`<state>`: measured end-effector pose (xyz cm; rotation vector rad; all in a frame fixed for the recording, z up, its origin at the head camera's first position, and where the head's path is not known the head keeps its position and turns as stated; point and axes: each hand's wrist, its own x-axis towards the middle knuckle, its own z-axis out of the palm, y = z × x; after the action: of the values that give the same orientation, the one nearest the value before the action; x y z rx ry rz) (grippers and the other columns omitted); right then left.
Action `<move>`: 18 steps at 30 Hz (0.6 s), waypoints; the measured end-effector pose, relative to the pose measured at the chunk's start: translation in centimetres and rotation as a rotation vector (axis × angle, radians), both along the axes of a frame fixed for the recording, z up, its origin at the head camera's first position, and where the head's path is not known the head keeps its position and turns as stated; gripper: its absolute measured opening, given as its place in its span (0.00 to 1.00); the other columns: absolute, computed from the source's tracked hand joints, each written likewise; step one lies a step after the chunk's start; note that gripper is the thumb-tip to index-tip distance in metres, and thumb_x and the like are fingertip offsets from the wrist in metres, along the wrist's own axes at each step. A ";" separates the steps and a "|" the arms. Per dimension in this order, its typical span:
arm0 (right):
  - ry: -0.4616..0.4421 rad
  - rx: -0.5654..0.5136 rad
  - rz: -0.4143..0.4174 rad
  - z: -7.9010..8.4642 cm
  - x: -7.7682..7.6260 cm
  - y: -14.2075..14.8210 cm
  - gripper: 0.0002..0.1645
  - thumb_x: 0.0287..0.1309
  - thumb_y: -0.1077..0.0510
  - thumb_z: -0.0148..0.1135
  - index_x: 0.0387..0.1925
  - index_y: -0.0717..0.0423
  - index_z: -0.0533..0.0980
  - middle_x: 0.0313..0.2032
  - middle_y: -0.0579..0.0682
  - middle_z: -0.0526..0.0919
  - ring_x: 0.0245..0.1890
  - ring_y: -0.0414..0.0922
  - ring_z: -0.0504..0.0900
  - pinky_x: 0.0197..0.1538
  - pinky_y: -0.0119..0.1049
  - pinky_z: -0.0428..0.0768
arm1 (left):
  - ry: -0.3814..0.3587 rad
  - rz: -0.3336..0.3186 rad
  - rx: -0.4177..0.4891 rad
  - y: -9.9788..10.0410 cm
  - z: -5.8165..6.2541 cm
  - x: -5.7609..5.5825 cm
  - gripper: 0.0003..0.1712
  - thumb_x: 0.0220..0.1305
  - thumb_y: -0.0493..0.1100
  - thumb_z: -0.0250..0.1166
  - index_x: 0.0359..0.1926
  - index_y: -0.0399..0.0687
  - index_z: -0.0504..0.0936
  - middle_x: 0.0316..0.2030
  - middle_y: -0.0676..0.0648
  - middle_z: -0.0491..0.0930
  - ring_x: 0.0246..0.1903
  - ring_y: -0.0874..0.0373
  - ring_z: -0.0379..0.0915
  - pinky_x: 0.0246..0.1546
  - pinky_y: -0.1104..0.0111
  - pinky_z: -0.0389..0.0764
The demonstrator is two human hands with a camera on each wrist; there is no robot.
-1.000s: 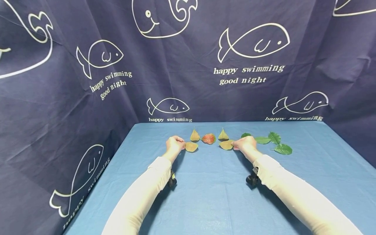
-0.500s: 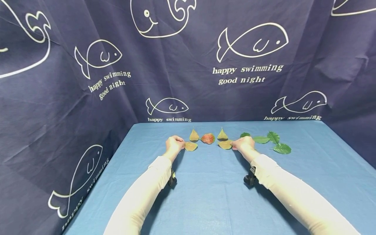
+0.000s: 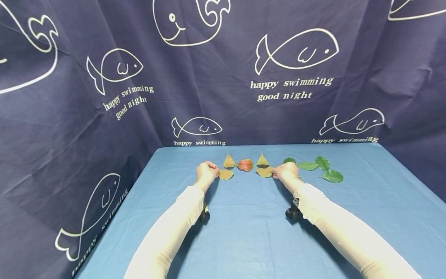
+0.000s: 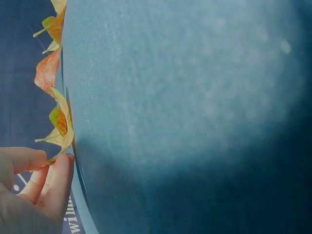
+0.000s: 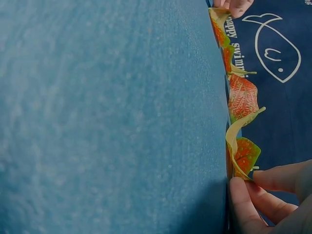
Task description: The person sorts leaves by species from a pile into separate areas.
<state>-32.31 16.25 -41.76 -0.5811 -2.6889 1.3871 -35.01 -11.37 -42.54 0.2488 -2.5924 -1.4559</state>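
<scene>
At the far part of the blue cloth, my left hand (image 3: 207, 170) pinches the outer end of a yellow-brown leaf (image 3: 226, 174) between thumb and fingers. My right hand (image 3: 286, 170) pinches the outer end of a similar yellow-brown leaf (image 3: 264, 172). Just behind these lie two more yellowish leaves with upright tips, a left one (image 3: 229, 161) and a right one (image 3: 262, 159). A red leaf (image 3: 245, 165) with green edges sits between them. In the right wrist view, the pinched leaf (image 5: 233, 137) looks curled, and my thumb and fingertips meet at its end.
Several green leaves lie right of my right hand, among them a toothed one (image 3: 332, 176) and a smoother one (image 3: 308, 166); another green leaf (image 3: 289, 160) is partly hidden behind that hand. A dark blue curtain (image 3: 237, 108) with white fish stands along the table's back and left sides.
The head view has shifted slightly, so the scene sits a little further left. My right forearm has edged left. Both hands keep pinching their leaves, which stay nearly in place.
</scene>
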 end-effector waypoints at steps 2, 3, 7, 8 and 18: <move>0.002 0.006 -0.004 0.0 0.0 0.0 0.16 0.54 0.57 0.69 0.40 0.68 0.84 0.26 0.56 0.87 0.24 0.43 0.87 0.59 0.45 0.77 | -0.003 -0.002 -0.006 0.0 -0.1 0.0 0.03 0.52 0.34 0.68 0.24 0.40 0.83 0.23 0.45 0.85 0.18 0.60 0.81 0.19 0.73 0.81; 0.004 0.006 -0.005 0.0 0.1 -0.1 0.16 0.54 0.58 0.68 0.40 0.67 0.85 0.27 0.56 0.87 0.24 0.43 0.88 0.59 0.45 0.77 | -0.010 -0.003 -0.007 -0.1 -0.1 0.1 0.02 0.52 0.34 0.68 0.25 0.40 0.84 0.23 0.45 0.86 0.18 0.60 0.81 0.19 0.73 0.81; 0.017 -0.030 -0.015 0.2 0.3 0.1 0.16 0.54 0.59 0.67 0.41 0.67 0.84 0.29 0.57 0.87 0.28 0.45 0.88 0.53 0.44 0.81 | -0.017 -0.004 -0.013 -0.3 0.0 0.3 0.04 0.52 0.36 0.69 0.30 0.40 0.85 0.23 0.43 0.86 0.18 0.61 0.80 0.18 0.73 0.80; 0.027 -0.049 -0.015 0.2 0.3 0.3 0.16 0.55 0.59 0.67 0.41 0.67 0.84 0.30 0.58 0.87 0.28 0.45 0.89 0.50 0.42 0.83 | -0.012 -0.005 -0.012 -0.5 0.0 0.3 0.04 0.52 0.36 0.69 0.31 0.40 0.85 0.23 0.43 0.86 0.18 0.61 0.80 0.18 0.73 0.80; 0.128 -0.218 0.056 1.2 1.3 2.8 0.18 0.56 0.61 0.66 0.46 0.70 0.80 0.28 0.51 0.88 0.20 0.32 0.83 0.35 0.28 0.85 | 0.094 -0.028 -0.128 -1.8 0.5 0.1 0.08 0.50 0.36 0.70 0.34 0.40 0.87 0.30 0.42 0.87 0.28 0.53 0.85 0.34 0.67 0.85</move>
<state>-31.02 19.09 -40.57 -0.4173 -2.4915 1.6840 -34.93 -13.20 -42.07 0.1260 -2.6092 -1.2719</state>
